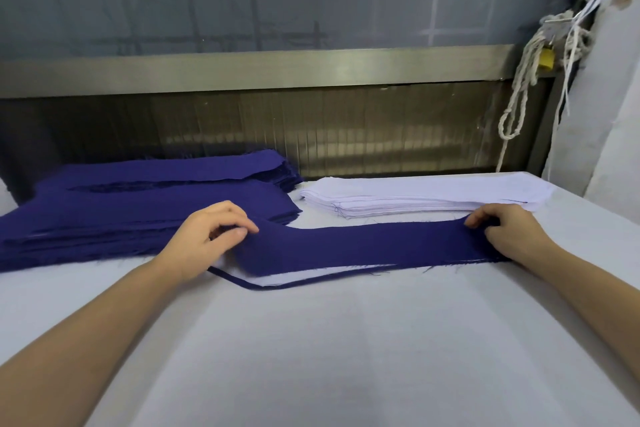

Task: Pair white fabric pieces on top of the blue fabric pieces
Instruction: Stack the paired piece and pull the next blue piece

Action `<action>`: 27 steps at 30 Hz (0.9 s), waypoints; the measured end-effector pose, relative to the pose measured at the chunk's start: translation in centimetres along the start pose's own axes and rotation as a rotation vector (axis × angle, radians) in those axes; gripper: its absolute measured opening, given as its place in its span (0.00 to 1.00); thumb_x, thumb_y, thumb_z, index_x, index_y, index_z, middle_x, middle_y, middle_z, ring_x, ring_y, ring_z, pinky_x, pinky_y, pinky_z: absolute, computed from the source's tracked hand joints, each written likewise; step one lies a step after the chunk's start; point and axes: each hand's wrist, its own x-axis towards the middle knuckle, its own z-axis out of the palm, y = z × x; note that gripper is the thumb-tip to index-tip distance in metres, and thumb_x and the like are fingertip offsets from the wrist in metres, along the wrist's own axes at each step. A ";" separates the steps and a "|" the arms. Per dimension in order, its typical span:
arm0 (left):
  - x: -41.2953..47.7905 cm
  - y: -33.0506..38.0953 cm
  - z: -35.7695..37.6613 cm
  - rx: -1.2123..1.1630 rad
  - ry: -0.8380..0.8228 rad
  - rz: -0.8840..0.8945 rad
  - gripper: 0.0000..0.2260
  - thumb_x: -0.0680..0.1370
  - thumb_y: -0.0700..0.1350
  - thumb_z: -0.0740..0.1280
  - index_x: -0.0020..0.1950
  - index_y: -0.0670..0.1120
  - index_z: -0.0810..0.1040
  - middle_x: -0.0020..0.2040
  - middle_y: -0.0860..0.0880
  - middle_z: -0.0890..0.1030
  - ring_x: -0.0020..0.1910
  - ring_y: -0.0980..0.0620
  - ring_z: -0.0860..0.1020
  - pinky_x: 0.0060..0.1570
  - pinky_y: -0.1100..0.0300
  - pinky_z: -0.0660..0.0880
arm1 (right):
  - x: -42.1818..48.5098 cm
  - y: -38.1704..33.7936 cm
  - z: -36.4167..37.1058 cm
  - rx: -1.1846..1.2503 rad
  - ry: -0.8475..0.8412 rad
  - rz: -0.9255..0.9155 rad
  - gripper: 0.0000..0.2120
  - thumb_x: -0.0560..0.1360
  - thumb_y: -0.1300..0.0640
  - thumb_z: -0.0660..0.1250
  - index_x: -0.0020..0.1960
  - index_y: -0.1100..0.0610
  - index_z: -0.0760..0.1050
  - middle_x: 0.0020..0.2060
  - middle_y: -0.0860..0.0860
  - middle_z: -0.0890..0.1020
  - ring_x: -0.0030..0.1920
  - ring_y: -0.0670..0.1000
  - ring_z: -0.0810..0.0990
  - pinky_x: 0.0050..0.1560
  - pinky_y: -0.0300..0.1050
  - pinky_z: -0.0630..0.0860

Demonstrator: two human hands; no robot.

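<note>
Lying directly on the pale covered table (311, 350), at far left: blue fabric stack (121, 215), fraying at the edges. Sitting just beside it, at far right: white fabric stack (415, 196). Resting nearer, in front of both, in layers: blue strip (363, 246) topmost, white piece (311, 277) under it, blue edge (256, 288) lowest.
</note>
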 end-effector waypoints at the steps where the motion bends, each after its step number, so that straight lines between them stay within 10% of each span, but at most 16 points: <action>1: 0.0 -0.1 0.0 0.012 0.047 0.005 0.11 0.80 0.39 0.62 0.47 0.51 0.82 0.48 0.54 0.79 0.48 0.58 0.76 0.47 0.67 0.70 | 0.0 0.1 0.0 -0.010 -0.010 -0.004 0.20 0.68 0.77 0.54 0.42 0.59 0.78 0.44 0.54 0.81 0.49 0.54 0.76 0.48 0.43 0.69; 14: 0.8 -0.4 -0.7 -0.210 0.161 -0.176 0.16 0.72 0.26 0.66 0.44 0.48 0.82 0.46 0.54 0.82 0.48 0.64 0.78 0.47 0.75 0.73 | -0.2 -0.4 -0.4 -0.095 0.144 -0.098 0.20 0.66 0.78 0.54 0.42 0.58 0.78 0.43 0.52 0.77 0.47 0.51 0.72 0.48 0.40 0.65; 27: 0.4 -0.7 -0.1 -0.007 -0.150 -0.144 0.13 0.71 0.30 0.71 0.42 0.50 0.83 0.45 0.52 0.81 0.46 0.61 0.78 0.48 0.73 0.71 | 0.1 0.1 -0.4 -0.191 0.055 -0.037 0.19 0.68 0.77 0.54 0.41 0.58 0.78 0.42 0.53 0.77 0.45 0.52 0.73 0.47 0.41 0.66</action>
